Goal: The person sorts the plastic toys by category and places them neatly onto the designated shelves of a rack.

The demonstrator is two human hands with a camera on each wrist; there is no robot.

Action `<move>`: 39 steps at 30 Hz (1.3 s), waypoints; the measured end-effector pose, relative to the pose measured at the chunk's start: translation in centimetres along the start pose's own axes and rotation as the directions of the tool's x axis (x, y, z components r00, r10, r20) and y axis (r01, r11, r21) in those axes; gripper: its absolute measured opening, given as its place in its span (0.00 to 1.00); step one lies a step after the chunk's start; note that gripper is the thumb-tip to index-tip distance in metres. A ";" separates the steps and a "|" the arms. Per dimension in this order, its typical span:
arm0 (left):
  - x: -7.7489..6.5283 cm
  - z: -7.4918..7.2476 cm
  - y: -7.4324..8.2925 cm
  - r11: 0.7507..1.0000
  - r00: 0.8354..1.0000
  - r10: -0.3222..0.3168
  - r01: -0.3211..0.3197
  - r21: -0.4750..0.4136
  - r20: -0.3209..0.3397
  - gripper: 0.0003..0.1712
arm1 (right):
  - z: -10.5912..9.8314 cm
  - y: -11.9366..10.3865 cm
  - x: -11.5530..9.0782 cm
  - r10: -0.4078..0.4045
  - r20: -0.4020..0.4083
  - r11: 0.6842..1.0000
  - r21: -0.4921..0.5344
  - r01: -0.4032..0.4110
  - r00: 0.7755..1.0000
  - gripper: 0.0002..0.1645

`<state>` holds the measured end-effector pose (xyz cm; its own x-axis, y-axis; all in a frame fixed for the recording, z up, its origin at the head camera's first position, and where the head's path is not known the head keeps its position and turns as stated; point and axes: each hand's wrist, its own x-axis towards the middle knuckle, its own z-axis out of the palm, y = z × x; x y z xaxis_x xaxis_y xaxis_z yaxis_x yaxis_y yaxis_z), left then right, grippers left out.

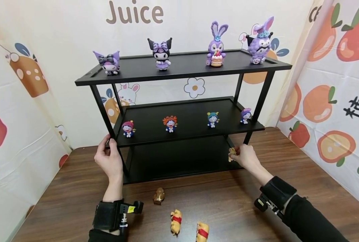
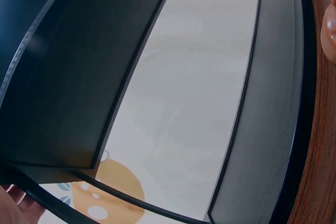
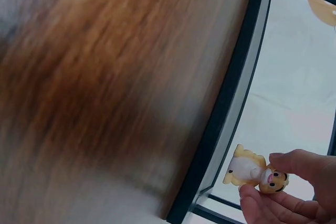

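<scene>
My right hand [image 1: 248, 156] pinches a small yellow figurine [image 1: 232, 155] at the right end of the rack's bottom shelf. In the right wrist view, this figurine [image 3: 248, 168] has a white belly and a pink nose, with thumb and fingers around its head; whether its feet touch the shelf I cannot tell. My left hand [image 1: 109, 159] grips the black three-tier display rack [image 1: 185, 140] by its left post, level with the middle shelf. Some left fingers are hidden behind the post. On the wooden table before the rack lie a brown figurine [image 1: 159, 196] and two yellow bear figurines [image 1: 175, 222] in red.
Several purple figurines [image 1: 162, 57] stand along the top shelf. Small blue-and-white figurines [image 1: 170, 124] with colourful hats line the middle shelf. Fruit-printed cloth [image 1: 321, 111] hangs behind and beside the wooden table [image 1: 228, 201].
</scene>
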<state>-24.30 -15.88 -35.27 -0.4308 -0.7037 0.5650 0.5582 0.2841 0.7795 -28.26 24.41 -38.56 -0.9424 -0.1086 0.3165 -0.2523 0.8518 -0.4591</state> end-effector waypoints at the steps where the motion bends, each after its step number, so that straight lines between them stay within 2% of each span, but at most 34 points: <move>1: 0.0 0.0 0.0 1.000 1.000 0.002 -0.002 0.002 0.000 0.14 | 0.1 0.1 0.1 0.004 0.003 1.000 -0.002 -0.004 1.000 0.11; 14: 0.0 0.1 0.1 1.000 1.000 0.005 -0.005 -0.004 -0.006 0.14 | 0.7 0.7 0.8 0.068 0.029 0.998 0.001 -0.068 0.997 0.10; 39: 0.0 0.1 0.2 1.000 1.000 0.011 -0.011 -0.011 -0.013 0.13 | 1.4 0.8 1.0 0.048 0.006 0.998 -0.027 -0.048 0.999 0.11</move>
<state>-24.25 -15.77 -35.15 -0.4153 -0.7090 0.5699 0.5709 0.2846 0.7701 -29.70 24.30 -39.80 -0.9546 -0.0705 0.2893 -0.2009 0.8696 -0.4511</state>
